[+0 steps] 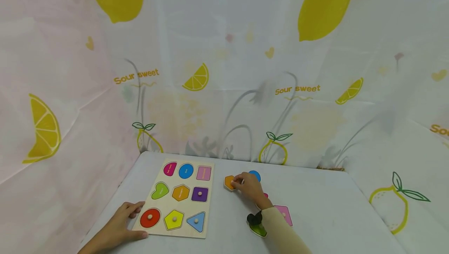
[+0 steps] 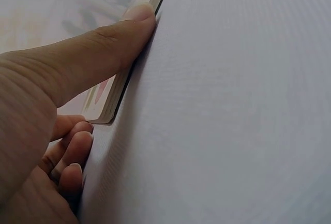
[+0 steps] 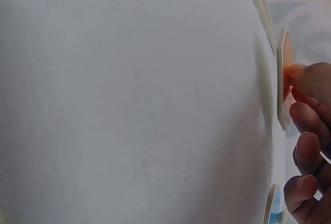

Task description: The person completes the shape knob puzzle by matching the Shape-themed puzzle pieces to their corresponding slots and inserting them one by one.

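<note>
A wooden peg puzzle board [image 1: 187, 223] lies on the left of the table. Beside its near left corner is my left hand [image 1: 121, 223], thumb against the near edge and fingers by the left side; the left wrist view shows the thumb [image 2: 103, 48] straight and the other fingers loosely bent. My right hand [image 1: 250, 187] pinches the small knob of an orange hexagon puzzle piece [image 1: 228, 182], right of the board. In the right wrist view this hexagon piece [image 3: 283, 84] stands tilted edge-on, apart from the board.
Knobbed pieces sit on the board: purple square [image 1: 195, 198], red circle [image 1: 145, 223], yellow pentagon [image 1: 170, 223], blue triangle [image 1: 200, 226]. Loose around my right arm lie blue round [image 1: 256, 174], magenta [image 1: 266, 195], pink square [image 1: 287, 217] and green [image 1: 258, 230] pieces. Lemon-printed cloth [image 1: 238, 110] stands behind.
</note>
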`<state>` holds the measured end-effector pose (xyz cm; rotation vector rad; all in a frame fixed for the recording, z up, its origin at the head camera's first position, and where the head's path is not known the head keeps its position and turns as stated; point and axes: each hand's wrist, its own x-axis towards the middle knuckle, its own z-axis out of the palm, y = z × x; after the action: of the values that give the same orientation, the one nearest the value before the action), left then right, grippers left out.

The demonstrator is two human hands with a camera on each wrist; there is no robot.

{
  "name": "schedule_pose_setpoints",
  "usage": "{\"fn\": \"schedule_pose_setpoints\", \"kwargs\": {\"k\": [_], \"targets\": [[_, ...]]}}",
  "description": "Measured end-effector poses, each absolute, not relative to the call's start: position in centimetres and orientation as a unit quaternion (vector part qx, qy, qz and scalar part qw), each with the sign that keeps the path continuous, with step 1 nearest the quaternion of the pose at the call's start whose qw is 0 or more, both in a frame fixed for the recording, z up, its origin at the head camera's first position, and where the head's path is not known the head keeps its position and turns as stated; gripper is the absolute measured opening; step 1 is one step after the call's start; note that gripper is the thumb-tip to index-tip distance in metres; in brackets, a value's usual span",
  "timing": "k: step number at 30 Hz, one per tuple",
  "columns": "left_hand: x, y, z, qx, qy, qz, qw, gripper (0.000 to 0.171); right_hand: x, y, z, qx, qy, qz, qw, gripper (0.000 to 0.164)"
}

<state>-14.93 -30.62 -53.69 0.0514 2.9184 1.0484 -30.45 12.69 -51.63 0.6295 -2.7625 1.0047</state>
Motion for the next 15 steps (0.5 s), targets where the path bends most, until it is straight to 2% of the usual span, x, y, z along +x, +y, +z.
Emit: {"fn": "schedule_pose_setpoints", "kwargs": {"k": [15], "targets": [[-15.05,-30.41,-53.52,-0.001,0.939,0.343,0.035,0.107,-30.07,12.98,-51.89,0.211,-0.925,0.310,0.062,0.016]]}}
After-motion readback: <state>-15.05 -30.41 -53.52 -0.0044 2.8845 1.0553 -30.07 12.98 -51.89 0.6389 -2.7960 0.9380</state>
